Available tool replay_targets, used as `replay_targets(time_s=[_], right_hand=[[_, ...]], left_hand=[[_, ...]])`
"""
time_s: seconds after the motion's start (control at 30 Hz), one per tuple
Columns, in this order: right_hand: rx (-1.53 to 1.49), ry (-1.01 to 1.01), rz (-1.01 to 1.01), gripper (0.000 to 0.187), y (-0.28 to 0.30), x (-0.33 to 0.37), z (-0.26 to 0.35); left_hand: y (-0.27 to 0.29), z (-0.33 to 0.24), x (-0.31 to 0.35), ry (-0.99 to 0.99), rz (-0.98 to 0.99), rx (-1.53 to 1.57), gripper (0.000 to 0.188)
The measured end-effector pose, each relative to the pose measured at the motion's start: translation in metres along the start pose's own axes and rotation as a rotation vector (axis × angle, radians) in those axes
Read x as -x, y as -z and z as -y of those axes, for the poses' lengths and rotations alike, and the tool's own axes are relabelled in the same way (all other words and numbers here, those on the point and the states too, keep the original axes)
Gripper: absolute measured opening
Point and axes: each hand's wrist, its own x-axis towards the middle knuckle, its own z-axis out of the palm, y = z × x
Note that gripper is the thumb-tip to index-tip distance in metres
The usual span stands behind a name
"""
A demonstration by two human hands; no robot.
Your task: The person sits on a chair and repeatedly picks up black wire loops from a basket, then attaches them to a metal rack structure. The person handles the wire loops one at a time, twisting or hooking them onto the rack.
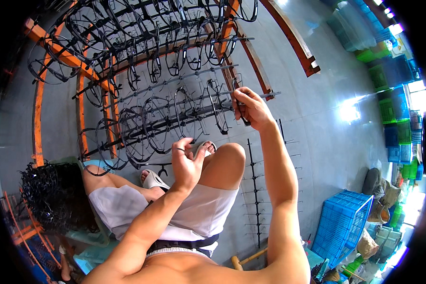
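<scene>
My right hand (251, 108) is raised to the orange rack (52, 49) and pinches a black plastic ring piece (238, 105) at the end of a dark pegged bar (208, 97). Many black rings (151, 118) hang in rows on that rack. My left hand (187, 161) hovers lower, above my knee, with a small black ring piece (181, 149) held between finger and thumb. I sit with white shorts on and pale sandals (152, 180) on my feet.
A heap of black ring pieces (52, 196) fills a tub at my left. A spare pegged bar (255, 189) lies on the grey floor. A blue crate (343, 222) stands at the right, with stacked blue and green crates (395, 104) along the far wall.
</scene>
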Motion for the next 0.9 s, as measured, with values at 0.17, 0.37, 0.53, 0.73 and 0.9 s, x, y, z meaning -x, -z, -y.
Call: replay_targets(time_s=[0.17, 0.37, 0.53, 0.73, 0.9], right_hand=[[-0.008, 0.025, 0.013, 0.020, 0.001, -0.007, -0.002], [-0.028, 0.052, -0.001, 0.020, -0.001, -0.011, -0.004], [-0.010, 0.088, 0.023, 0.020, 0.006, -0.015, -0.011], [-0.138, 0.093, -0.017, 0.019, 0.000, -0.015, -0.006], [-0.032, 0.043, 0.005, 0.019, 0.004, -0.015, -0.006]], left_hand=[[-0.004, 0.019, -0.002, 0.132, -0.041, 0.039, 0.038], [0.000, 0.001, -0.020, 0.145, -0.004, 0.005, 0.023], [0.002, -0.001, -0.022, 0.150, 0.004, 0.024, 0.021], [0.001, 0.000, -0.022, 0.175, 0.004, 0.074, 0.019], [0.000, 0.001, -0.023, 0.152, -0.003, 0.034, 0.019]])
